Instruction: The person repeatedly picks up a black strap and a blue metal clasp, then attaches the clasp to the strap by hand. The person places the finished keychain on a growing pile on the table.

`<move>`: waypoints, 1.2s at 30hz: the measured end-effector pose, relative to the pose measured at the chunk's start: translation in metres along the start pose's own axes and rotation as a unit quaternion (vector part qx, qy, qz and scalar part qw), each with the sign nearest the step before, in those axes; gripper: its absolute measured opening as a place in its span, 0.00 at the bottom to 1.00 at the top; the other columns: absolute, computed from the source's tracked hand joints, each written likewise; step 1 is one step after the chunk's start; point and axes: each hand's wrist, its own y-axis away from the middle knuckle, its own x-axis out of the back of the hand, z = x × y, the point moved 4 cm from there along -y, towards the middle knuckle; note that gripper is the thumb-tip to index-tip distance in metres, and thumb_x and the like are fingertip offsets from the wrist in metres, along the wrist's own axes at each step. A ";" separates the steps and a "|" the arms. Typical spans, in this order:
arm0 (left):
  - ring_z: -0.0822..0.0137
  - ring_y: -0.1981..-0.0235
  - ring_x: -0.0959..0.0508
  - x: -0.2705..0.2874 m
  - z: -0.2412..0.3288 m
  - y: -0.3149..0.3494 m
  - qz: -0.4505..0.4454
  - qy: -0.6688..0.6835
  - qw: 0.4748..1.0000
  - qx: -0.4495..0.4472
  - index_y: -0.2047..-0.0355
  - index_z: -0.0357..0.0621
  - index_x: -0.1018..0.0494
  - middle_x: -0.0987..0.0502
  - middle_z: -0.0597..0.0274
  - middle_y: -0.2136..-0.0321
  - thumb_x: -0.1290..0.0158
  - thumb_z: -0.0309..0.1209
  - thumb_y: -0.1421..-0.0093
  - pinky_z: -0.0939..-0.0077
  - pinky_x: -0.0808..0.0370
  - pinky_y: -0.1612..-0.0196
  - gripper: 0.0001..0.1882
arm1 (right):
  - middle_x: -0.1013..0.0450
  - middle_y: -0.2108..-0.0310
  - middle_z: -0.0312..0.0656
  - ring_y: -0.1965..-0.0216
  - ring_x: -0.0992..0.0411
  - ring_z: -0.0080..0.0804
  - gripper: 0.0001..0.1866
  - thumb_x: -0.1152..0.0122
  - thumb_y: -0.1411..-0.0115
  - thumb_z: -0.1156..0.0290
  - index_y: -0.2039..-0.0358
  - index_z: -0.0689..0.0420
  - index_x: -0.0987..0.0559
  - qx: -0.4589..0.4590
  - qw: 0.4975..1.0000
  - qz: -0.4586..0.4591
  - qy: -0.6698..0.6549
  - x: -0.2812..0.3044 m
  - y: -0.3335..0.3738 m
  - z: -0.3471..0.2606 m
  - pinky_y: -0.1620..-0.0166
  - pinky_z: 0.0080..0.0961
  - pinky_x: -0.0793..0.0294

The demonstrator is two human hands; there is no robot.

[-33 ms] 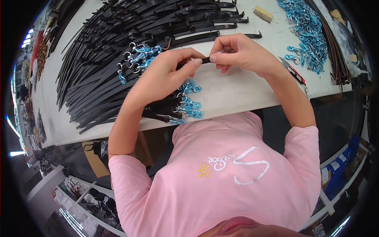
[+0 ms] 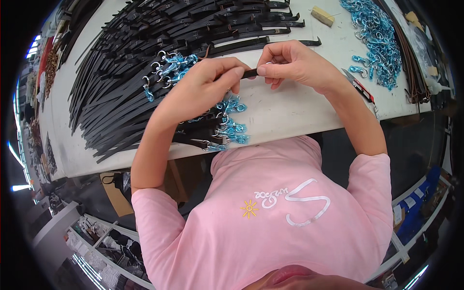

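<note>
Fingers (image 2: pixel 238 73) of left hand (image 2: pixel 203 89) are pinching shut on a short black strap end (image 2: pixel 250 73), thumb and forefinger closed tight round it. Right hand (image 2: pixel 295 63) is meeting it from 3 o'clock, fingertips closed on the same strap end w/ a small metal ring at the tips; can't tell exactly how ring and strap are joining. Both hands are hovering just above the tabletop (image 2: pixel 290 113), near centre of view, approx 12 o'clock from the pink shirt (image 2: pixel 270 208).

Tabletop is white, running wide across the upper half. A big fan of black straps (image 2: pixel 125 82) is lying across its 10–11 o'clock side, overlapping in layers. Blue-wrapped metal clasps (image 2: pixel 232 128) are sitting fitted on strap ends just below left wrist; more are bunching at 11 o'clock of left hand. A loose heap of blue clasps (image 2: pixel 377 34) is lying at 1 o'clock, well apart from the hands. Small red-handled snips (image 2: pixel 360 87) are resting beside right forearm at 3 o'clock. A pale block (image 2: pixel 323 16) is sitting at 12–1 o'clock.

Room: dim under tabletop edge, cardboard piece (image 2: pixel 116 193) at 8 o'clock, shelving w/ goods low at 7 o'clock, blue items at 4 o'clock.
</note>
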 end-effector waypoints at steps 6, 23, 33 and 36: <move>0.85 0.84 0.37 -0.006 -0.002 -0.015 -0.021 0.014 1.000 0.016 0.66 0.38 0.21 0.28 0.73 0.81 0.50 0.38 0.28 0.88 0.41 0.80 0.16 | 0.24 0.72 0.36 0.69 0.23 0.22 0.14 0.32 0.39 0.61 0.65 0.60 0.19 0.006 1.000 0.004 0.003 0.001 -0.001 0.001 0.63 0.19 0.21; 0.82 0.75 0.31 -0.002 -0.006 -0.015 0.020 0.044 0.999 0.000 0.65 0.37 0.21 0.23 0.70 0.73 0.44 0.32 0.33 0.86 0.33 0.70 0.10 | 0.24 0.72 0.33 0.69 0.25 0.18 0.14 0.35 0.35 0.60 0.63 0.59 0.20 0.016 1.000 0.021 0.003 0.004 -0.002 0.003 0.62 0.18 0.21; 0.83 0.79 0.34 -0.008 -0.005 -0.012 0.069 -0.017 0.997 0.000 0.63 0.39 0.21 0.25 0.72 0.76 0.49 0.33 0.31 0.84 0.36 0.75 0.11 | 0.25 0.73 0.33 0.69 0.25 0.18 0.13 0.36 0.35 0.62 0.62 0.60 0.20 0.033 0.999 0.017 0.003 0.004 -0.002 0.008 0.60 0.18 0.21; 0.83 0.79 0.36 -0.008 -0.007 -0.009 0.052 0.036 0.998 -0.003 0.59 0.38 0.22 0.26 0.72 0.75 0.50 0.31 0.31 0.85 0.39 0.76 0.11 | 0.24 0.71 0.34 0.68 0.24 0.19 0.13 0.36 0.35 0.63 0.61 0.61 0.19 0.041 0.999 0.018 0.009 0.007 0.000 0.002 0.59 0.18 0.21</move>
